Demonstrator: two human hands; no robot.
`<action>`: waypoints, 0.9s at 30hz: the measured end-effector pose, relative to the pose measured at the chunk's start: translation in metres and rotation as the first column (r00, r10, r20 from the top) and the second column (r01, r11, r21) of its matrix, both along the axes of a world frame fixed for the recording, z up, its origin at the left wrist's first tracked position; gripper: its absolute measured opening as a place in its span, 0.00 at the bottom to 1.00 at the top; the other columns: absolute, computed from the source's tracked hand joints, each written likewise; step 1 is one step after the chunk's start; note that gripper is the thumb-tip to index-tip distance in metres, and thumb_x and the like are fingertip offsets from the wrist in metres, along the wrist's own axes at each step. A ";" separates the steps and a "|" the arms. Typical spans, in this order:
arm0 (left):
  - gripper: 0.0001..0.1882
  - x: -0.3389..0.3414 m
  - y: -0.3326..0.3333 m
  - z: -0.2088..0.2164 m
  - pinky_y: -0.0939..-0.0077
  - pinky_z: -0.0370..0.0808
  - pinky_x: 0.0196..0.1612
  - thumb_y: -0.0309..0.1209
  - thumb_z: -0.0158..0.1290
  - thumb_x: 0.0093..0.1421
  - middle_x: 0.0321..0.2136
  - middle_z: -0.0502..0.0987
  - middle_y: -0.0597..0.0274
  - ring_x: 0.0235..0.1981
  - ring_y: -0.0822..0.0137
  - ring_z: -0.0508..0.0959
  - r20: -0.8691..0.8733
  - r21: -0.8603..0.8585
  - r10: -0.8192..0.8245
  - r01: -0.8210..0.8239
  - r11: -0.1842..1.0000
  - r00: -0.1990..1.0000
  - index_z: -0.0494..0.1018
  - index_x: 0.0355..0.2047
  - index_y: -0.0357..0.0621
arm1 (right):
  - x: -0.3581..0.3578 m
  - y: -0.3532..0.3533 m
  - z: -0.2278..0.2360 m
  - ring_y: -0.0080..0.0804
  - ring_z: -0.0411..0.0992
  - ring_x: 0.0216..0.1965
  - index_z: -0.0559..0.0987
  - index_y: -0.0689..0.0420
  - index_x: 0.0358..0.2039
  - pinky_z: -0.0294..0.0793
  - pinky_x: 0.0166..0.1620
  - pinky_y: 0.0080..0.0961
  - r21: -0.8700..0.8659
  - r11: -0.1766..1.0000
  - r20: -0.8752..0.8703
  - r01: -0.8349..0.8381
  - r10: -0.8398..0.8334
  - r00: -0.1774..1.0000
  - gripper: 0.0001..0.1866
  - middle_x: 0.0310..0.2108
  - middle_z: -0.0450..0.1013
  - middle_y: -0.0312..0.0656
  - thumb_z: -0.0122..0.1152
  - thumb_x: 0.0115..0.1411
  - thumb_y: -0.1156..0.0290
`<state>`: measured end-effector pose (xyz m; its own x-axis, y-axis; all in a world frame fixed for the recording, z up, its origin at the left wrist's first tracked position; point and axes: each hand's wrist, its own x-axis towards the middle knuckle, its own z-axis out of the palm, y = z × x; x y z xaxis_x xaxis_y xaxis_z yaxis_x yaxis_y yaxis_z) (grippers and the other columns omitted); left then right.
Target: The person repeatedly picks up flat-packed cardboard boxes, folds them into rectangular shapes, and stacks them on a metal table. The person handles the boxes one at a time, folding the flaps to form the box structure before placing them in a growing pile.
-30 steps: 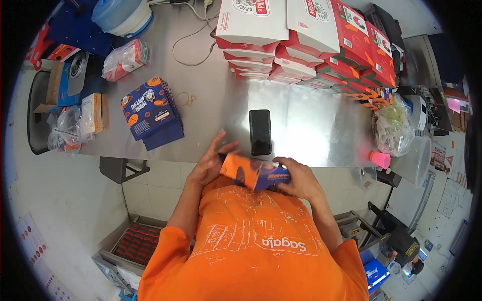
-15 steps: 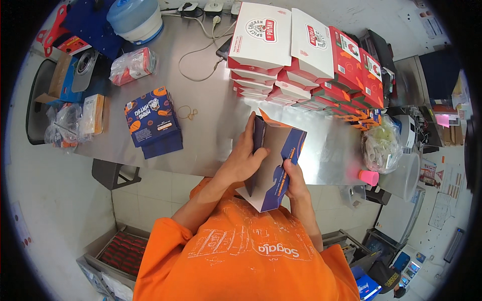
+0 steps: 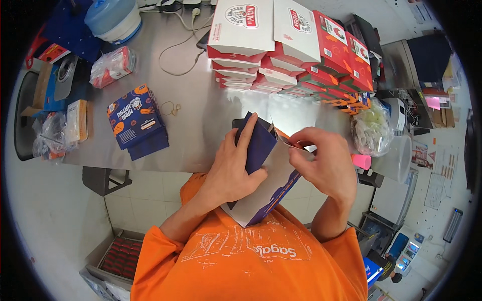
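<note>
A part-folded cardboard food box [image 3: 271, 185], dark blue and orange outside and pale inside, is held up before my chest at the near edge of the table. My left hand [image 3: 233, 170] grips its left side, with the forefinger stretched along a dark blue panel and the thumb over the inner face. At the far right corner my right hand [image 3: 326, 163] has thumb and fingers closed on a flap; its fingertips are partly hidden. Left of the hands, a stack of flat dark blue cartons [image 3: 133, 115] lies on the steel table [image 3: 191, 115].
White and red food boxes [image 3: 243, 32] stand stacked at the back, beside red ones [image 3: 334, 42]. A clear plastic bag [image 3: 371, 130] and a pink cup [image 3: 361, 161] sit at the right. A wrapped packet [image 3: 113, 65], a water jug [image 3: 113, 20] and a cable [image 3: 175, 72] are at the left.
My right hand has gone from the box's right panel to its far corner and closed on a flap. The box has tilted, and my left hand has shifted slightly with it.
</note>
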<state>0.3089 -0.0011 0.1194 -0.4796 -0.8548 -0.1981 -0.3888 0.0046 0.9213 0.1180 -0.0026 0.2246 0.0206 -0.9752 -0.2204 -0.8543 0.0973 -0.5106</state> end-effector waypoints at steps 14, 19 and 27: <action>0.55 0.033 -0.008 0.019 0.48 0.57 0.65 0.31 0.57 0.45 0.58 0.57 0.29 0.60 0.31 0.60 -0.191 -0.228 0.081 -0.124 0.966 0.978 0.42 0.72 0.47 | 0.053 0.016 -0.027 0.45 0.69 0.57 0.62 0.65 0.61 0.75 0.52 0.38 -0.279 0.910 0.792 0.307 0.037 0.610 0.45 0.58 0.65 0.53 0.77 0.47 0.62; 0.55 0.029 -0.008 0.016 0.55 0.58 0.65 0.28 0.58 0.48 0.59 0.59 0.38 0.61 0.40 0.62 -0.519 -0.041 0.106 -0.148 0.988 0.848 0.40 0.72 0.44 | 0.051 0.066 -0.056 0.38 0.71 0.54 0.67 0.63 0.59 0.75 0.50 0.33 -0.075 0.987 0.939 0.139 0.023 0.342 0.41 0.54 0.69 0.47 0.78 0.47 0.65; 0.47 0.029 -0.009 0.022 0.60 0.59 0.65 0.25 0.54 0.55 0.58 0.62 0.41 0.61 0.46 0.64 -0.492 0.102 0.274 -0.258 0.961 0.827 0.43 0.72 0.44 | 0.053 0.062 -0.032 0.25 0.73 0.34 0.78 0.58 0.37 0.73 0.38 0.25 0.350 0.921 0.742 -0.168 -0.164 0.650 0.13 0.32 0.75 0.33 0.69 0.50 0.76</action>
<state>0.3375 -0.0106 0.1417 -0.2753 -0.9611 -0.0227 0.1382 -0.0630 0.9884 0.1713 0.0591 0.1926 0.3404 -0.8243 -0.4523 -0.1930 0.4095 -0.8917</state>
